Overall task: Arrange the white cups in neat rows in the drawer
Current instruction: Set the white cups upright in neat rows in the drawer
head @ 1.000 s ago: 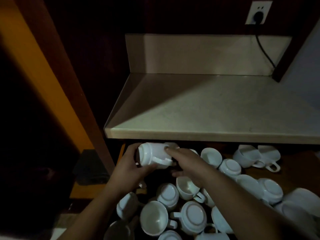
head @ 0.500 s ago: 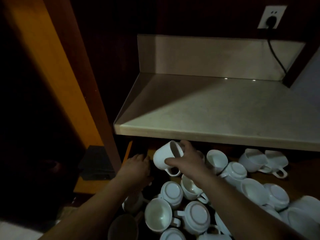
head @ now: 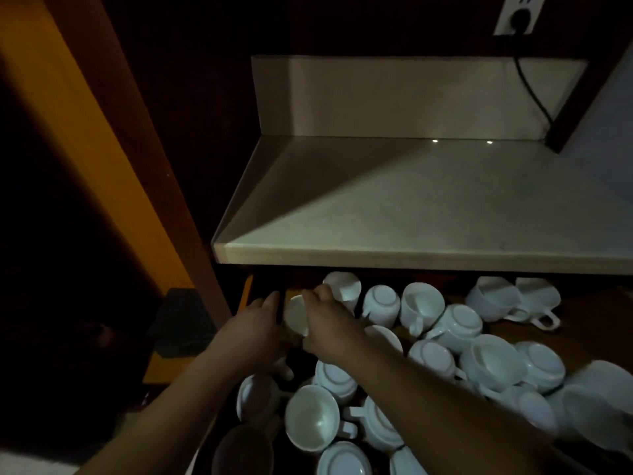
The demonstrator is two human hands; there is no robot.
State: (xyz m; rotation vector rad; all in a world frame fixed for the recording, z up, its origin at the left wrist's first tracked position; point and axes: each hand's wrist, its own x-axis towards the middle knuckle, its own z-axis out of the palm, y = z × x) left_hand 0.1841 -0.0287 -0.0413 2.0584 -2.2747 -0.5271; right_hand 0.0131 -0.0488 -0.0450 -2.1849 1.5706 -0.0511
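Note:
Several white cups lie jumbled in the open wooden drawer [head: 596, 313], some upright, some upside down or on their sides. My right hand [head: 329, 323] grips one white cup [head: 296, 317] at the drawer's far left corner, mouth facing up. My left hand [head: 250, 327] is pressed against the left side of that cup, fingers curved along it; whether it grips is unclear. Another cup [head: 344, 289] lies tilted just behind, under the counter edge. An upright cup [head: 313, 418] stands near my forearms.
A pale countertop [head: 428, 214] overhangs the back of the drawer. A wall socket with a black cable [head: 517, 15] is at the top right. A wooden post [head: 144, 142] and a dark space lie to the left.
The cup held sideways in both hands was turned mouth-up and lowered into the drawer's far left corner. My left hand let go briefly, then came back against it.

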